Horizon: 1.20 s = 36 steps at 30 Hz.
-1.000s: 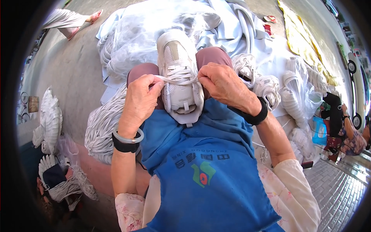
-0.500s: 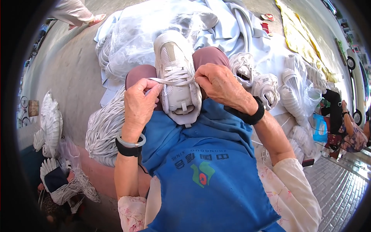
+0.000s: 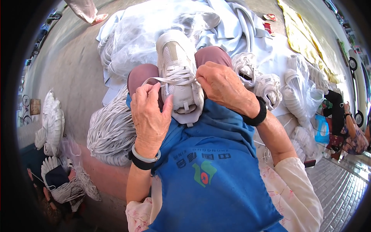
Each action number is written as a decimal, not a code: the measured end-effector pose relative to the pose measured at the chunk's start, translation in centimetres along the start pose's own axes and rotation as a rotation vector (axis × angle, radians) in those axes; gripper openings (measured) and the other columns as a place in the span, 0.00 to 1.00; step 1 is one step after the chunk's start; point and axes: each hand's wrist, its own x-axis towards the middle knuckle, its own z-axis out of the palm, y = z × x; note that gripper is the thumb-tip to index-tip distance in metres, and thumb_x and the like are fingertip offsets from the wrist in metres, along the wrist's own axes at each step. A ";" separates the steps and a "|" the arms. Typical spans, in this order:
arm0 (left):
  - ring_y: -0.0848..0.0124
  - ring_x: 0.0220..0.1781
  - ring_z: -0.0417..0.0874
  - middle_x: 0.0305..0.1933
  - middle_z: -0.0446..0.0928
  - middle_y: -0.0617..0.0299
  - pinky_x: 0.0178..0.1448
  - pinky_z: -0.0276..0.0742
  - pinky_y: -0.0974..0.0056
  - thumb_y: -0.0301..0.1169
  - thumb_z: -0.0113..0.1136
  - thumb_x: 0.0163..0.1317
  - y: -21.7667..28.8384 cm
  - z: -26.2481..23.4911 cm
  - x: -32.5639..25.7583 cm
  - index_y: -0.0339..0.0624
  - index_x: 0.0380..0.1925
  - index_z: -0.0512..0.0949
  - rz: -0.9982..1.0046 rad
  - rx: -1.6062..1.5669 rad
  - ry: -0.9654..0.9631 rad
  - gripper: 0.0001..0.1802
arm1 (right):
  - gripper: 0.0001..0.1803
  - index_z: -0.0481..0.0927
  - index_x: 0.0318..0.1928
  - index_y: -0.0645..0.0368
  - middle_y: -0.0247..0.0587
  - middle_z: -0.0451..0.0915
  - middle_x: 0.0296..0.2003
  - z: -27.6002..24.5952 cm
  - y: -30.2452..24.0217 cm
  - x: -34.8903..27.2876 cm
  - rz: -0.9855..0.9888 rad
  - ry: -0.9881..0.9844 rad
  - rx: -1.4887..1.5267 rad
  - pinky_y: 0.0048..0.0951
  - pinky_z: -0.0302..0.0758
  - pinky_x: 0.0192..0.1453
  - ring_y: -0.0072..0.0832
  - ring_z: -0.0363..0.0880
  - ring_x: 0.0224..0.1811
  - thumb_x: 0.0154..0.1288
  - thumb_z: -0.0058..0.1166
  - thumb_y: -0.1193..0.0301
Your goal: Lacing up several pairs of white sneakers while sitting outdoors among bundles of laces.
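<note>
A white lace-up sneaker (image 3: 181,96) lies between my knees, its toe pointing away from me and its heel opening near. A flat white shoelace (image 3: 179,80) runs through its eyelets and across the tongue. My right hand (image 3: 222,87), at the shoe's right side, pinches the lace against its upper edge. My left hand (image 3: 150,116) is on the left side, thumb spread from the fingers, fingertips just below a loose curve of the lace. Whether those fingertips touch the lace is hard to see. A blue apron (image 3: 212,166) covers my lap.
A big bundle of white laces (image 3: 110,125) lies by my left leg. Right of my knees sit white sneakers (image 3: 267,91) and wrapped stacks of white shoe parts (image 3: 295,91). Ahead is clear plastic sheeting (image 3: 150,34). Another person's leg (image 3: 83,9) is at far left, another person (image 3: 353,135) at right.
My left hand has let go of the lace end, opened, and moved down and right toward the shoe. My right hand keeps its pinch. The person at far left has shifted slightly.
</note>
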 end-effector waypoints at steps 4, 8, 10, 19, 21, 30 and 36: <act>0.51 0.44 0.77 0.42 0.74 0.48 0.48 0.73 0.53 0.24 0.57 0.56 -0.2 0.8 0.2 0.32 0.44 0.76 -0.029 -0.065 -0.018 0.15 | 0.07 0.77 0.30 0.66 0.50 0.77 0.28 0.2 -0.3 0.0 0.054 -0.022 -0.005 0.41 0.72 0.37 0.46 0.77 0.32 0.60 0.50 0.75; 0.49 0.38 0.78 0.36 0.76 0.47 0.43 0.74 0.52 0.20 0.51 0.55 -1.5 1.2 0.8 0.31 0.42 0.76 -0.003 -0.142 -0.031 0.13 | 0.08 0.73 0.24 0.67 0.54 0.74 0.22 0.9 0.5 0.3 -0.021 0.084 0.095 0.43 0.72 0.32 0.48 0.76 0.27 0.58 0.49 0.76; 0.49 0.37 0.79 0.34 0.76 0.47 0.41 0.75 0.53 0.19 0.51 0.54 -1.8 1.2 0.8 0.31 0.41 0.76 0.008 -0.177 -0.029 0.13 | 0.08 0.73 0.23 0.67 0.54 0.73 0.21 0.7 0.6 0.3 0.032 0.012 0.233 0.43 0.72 0.33 0.48 0.76 0.27 0.57 0.48 0.76; 0.50 0.38 0.81 0.39 0.80 0.47 0.43 0.76 0.56 0.15 0.46 0.58 -0.9 1.3 1.2 0.37 0.43 0.75 0.011 -0.245 -0.049 0.14 | 0.06 0.73 0.24 0.67 0.54 0.74 0.21 1.3 1.1 0.6 -0.156 0.122 0.020 0.43 0.74 0.31 0.49 0.77 0.26 0.56 0.49 0.76; 0.51 0.39 0.81 0.37 0.77 0.49 0.41 0.75 0.54 0.14 0.49 0.56 -0.9 1.0 1.3 0.38 0.44 0.74 0.108 -0.137 -0.060 0.16 | 0.07 0.74 0.24 0.67 0.54 0.75 0.21 1.5 1.6 1.0 -0.115 0.095 0.060 0.42 0.74 0.32 0.48 0.77 0.25 0.55 0.49 0.76; 0.56 0.38 0.80 0.33 0.75 0.53 0.43 0.76 0.56 0.18 0.58 0.55 0.2 0.6 2.8 0.38 0.38 0.77 0.270 0.033 0.011 0.09 | 0.10 0.78 0.26 0.66 0.54 0.78 0.21 1.1 2.3 0.0 0.163 0.024 0.416 0.41 0.75 0.33 0.48 0.78 0.25 0.59 0.48 0.73; 0.58 0.36 0.79 0.40 0.75 0.54 0.42 0.75 0.60 0.18 0.61 0.55 -0.1 0.3 2.1 0.35 0.33 0.75 0.205 -0.225 -0.084 0.07 | 0.09 0.78 0.31 0.66 0.51 0.78 0.25 1.8 2.0 -0.2 0.108 0.141 0.371 0.37 0.73 0.34 0.45 0.78 0.28 0.62 0.50 0.71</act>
